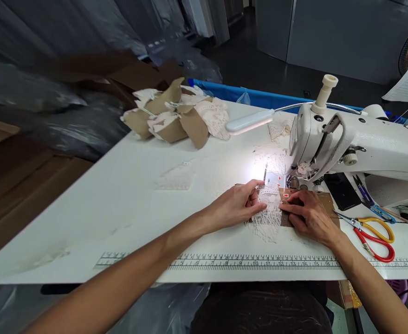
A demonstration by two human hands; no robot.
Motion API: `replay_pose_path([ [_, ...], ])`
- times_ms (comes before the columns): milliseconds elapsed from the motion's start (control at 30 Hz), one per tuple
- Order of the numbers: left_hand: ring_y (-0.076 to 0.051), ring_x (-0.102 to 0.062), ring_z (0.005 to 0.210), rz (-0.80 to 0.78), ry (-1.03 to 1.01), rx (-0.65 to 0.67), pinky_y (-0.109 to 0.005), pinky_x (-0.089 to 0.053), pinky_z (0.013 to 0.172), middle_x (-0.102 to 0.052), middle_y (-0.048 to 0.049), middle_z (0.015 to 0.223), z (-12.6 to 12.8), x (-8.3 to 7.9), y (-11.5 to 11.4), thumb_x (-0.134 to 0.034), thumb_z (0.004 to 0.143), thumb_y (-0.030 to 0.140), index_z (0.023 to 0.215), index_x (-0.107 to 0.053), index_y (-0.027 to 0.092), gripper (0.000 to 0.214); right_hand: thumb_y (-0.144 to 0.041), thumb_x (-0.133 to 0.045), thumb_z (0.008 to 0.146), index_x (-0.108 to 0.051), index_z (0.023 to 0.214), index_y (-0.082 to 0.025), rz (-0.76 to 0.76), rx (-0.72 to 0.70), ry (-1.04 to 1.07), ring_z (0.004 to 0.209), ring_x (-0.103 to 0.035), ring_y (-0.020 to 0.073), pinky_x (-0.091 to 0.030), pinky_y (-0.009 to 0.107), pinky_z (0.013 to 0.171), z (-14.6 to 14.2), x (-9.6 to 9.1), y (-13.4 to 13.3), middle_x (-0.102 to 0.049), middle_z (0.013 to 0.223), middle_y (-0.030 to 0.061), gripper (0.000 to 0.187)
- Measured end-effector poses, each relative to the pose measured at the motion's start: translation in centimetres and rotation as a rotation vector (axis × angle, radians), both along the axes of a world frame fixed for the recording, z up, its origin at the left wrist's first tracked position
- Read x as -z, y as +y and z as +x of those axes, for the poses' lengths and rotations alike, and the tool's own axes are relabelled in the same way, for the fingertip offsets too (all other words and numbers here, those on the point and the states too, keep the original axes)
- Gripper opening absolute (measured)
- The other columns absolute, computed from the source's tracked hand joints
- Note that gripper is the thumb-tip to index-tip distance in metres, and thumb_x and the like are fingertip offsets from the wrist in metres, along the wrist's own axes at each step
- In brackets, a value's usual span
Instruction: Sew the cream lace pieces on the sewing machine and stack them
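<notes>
A strip of white lace (267, 215) lies in front of the sewing machine's (371, 139) needle area, partly over a brown patch (329, 208) on the bed. At the lace's left edge is my left hand (240, 202), thumb on the fabric, index finger reaching toward the metal needle plate (274, 179), other fingers curled. My right hand (310, 215) rests on the brown patch, its fingertips closed at the lace's right edge. The lamp's bright light falls on the plate. Whatever lies under the fingertips is hidden.
Scissors with red and yellow handles (374, 236) lie right of my right hand, near blue-handled snips (374, 204) and a dark phone (342, 191). Bundled lace with brown card (176, 116) sits at the back left. A printed ruler (224, 262) runs along the table's front edge.
</notes>
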State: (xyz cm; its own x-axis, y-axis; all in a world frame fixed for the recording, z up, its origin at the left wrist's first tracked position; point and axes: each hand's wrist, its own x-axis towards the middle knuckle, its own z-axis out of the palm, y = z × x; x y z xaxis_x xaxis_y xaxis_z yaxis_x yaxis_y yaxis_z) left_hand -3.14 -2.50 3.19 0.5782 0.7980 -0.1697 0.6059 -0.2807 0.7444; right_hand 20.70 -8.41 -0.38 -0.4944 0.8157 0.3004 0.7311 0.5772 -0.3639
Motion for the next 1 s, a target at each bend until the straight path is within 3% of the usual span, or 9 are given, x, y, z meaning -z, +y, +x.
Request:
replay_pose_path([
  [200, -0.016, -0.059, 0.06, -0.056, -0.038, 0.005, -0.027, -0.043, 0.056, -0.061, 0.0033, 0.069, 0.0, -0.2, 0.0, -0.055, 0.082, 0.043, 0.127, -0.049, 0.014, 0.054, -0.017, -0.051, 0.09, -0.072, 0.113, -0.025, 0.009, 0.014, 0.03, 0.103, -0.06, 0.0223, -0.05, 0.043, 0.091, 0.1, -0.1, 0.0, -0.065, 0.107, 0.008, 0.032],
  [400, -0.015, -0.059, 0.057, -0.081, -0.055, -0.007, -0.028, -0.044, 0.055, -0.06, 0.0031, 0.069, -0.1, 0.6, 0.2, -0.053, 0.082, 0.046, 0.128, -0.048, 0.013, 0.057, -0.015, -0.047, 0.09, -0.072, 0.114, -0.021, -0.006, 0.136, 0.068, 0.099, -0.062, 0.0218, -0.055, 0.038, 0.089, 0.1, -0.1, 0.0, -0.068, 0.103, 0.0084, 0.035],
  [533, -0.014, -0.057, 0.055, -0.087, -0.064, -0.022, -0.028, -0.045, 0.054, -0.059, 0.0039, 0.068, -0.2, 0.9, 0.2, -0.051, 0.082, 0.045, 0.128, -0.048, 0.015, 0.056, -0.014, -0.047, 0.089, -0.072, 0.113, -0.018, -0.001, 0.126, 0.05, 0.098, -0.062, 0.0227, -0.055, 0.039, 0.09, 0.0, -0.2, -0.1, -0.068, 0.102, 0.0094, 0.035],
  [833, -0.014, -0.055, 0.056, -0.09, -0.023, -0.02, -0.027, -0.043, 0.054, -0.057, 0.0039, 0.067, 0.0, -0.2, 0.0, -0.051, 0.084, 0.041, 0.127, -0.048, 0.013, 0.051, -0.012, -0.046, 0.09, -0.07, 0.116, -0.019, -0.027, 0.116, 0.035, 0.104, -0.059, 0.0234, -0.052, 0.042, 0.094, -0.2, -0.1, -0.1, -0.065, 0.105, 0.0101, 0.036],
  [1000, -0.014, -0.057, 0.058, -0.074, -0.029, -0.027, -0.027, -0.043, 0.055, -0.059, 0.0041, 0.068, 0.1, 0.0, 0.0, -0.052, 0.084, 0.043, 0.127, -0.048, 0.014, 0.051, -0.016, -0.053, 0.09, -0.068, 0.119, -0.028, -0.028, 0.015, -0.022, 0.104, -0.056, 0.0242, -0.047, 0.046, 0.094, -0.4, -0.6, -0.5, -0.063, 0.111, 0.0074, 0.035],
])
